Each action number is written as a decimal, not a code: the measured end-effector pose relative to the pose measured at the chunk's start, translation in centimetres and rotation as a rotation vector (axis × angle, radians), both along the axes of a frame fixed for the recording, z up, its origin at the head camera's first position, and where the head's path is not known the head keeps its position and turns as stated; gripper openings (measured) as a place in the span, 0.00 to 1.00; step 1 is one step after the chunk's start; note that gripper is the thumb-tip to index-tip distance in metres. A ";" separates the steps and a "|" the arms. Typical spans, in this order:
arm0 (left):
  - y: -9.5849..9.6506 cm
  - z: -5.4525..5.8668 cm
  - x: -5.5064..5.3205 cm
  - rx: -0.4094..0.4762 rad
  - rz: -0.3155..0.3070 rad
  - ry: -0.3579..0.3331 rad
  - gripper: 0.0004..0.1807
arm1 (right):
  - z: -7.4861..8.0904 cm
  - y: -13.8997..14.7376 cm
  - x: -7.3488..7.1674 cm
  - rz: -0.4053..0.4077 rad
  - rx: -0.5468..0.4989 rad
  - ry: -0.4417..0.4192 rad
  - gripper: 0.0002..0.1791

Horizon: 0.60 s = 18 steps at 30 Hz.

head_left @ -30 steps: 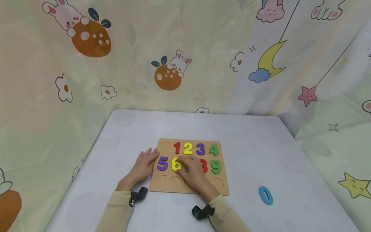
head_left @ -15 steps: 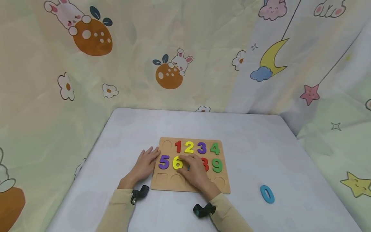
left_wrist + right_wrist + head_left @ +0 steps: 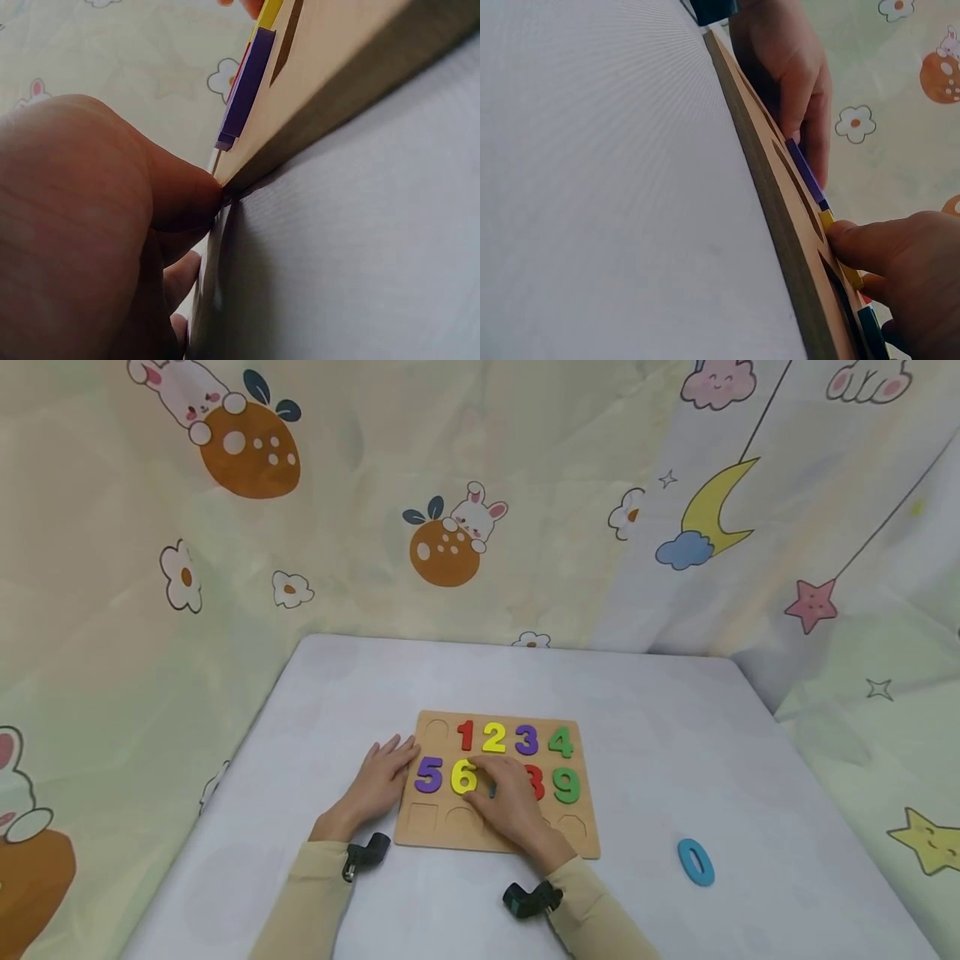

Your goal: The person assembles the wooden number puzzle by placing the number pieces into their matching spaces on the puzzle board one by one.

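A wooden number puzzle board (image 3: pixel 431 837) lies on the table. My left hand (image 3: pixel 378 781) rests at its left edge, fingers fairly straight and the thumb against the side, as the left wrist view shows. My right hand (image 3: pixel 510 802) reaches over the board and pinches the yellow number 6 (image 3: pixel 462 778), thumb at its near side and a fingertip at its top. The 6 sits in the middle row beside the purple number 5 (image 3: pixel 428 775). My right hand largely hides a blue piece and covers part of the red number 8 (image 3: pixel 537 782).
On the table right of the board lies a blue number 0 (image 3: pixel 696 862). Red 1, yellow 2, purple 3 and green number 4 (image 3: pixel 560 742) fill the top row, with a green number 9 (image 3: pixel 566 786) below. Bare recesses show at the top left and along the bottom row.
The whole head view has shifted slightly, so everything appears a little further right and up. Both hands keep their places on the board, and no piece has visibly moved.
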State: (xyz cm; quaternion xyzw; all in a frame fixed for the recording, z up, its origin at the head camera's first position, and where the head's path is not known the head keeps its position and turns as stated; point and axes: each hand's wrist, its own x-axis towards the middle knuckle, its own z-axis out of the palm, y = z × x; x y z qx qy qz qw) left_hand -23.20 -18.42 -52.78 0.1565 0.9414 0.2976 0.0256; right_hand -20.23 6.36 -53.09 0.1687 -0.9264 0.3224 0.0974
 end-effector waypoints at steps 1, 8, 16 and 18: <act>0.0 0.0 0.0 0.000 0.003 -0.005 0.24 | 0.0 0.0 0.1 0.001 -0.007 -0.008 0.28; 0.0 -0.1 0.1 0.016 -0.005 -0.009 0.23 | 0.3 0.1 0.3 0.010 -0.024 -0.062 0.27; -0.1 -0.4 0.2 0.022 -0.014 0.014 0.23 | 1.2 1.4 0.5 -0.013 -0.045 0.011 0.24; -0.2 -0.3 0.2 0.015 -0.014 0.027 0.23 | 1.7 1.8 0.5 -0.024 -0.059 0.023 0.23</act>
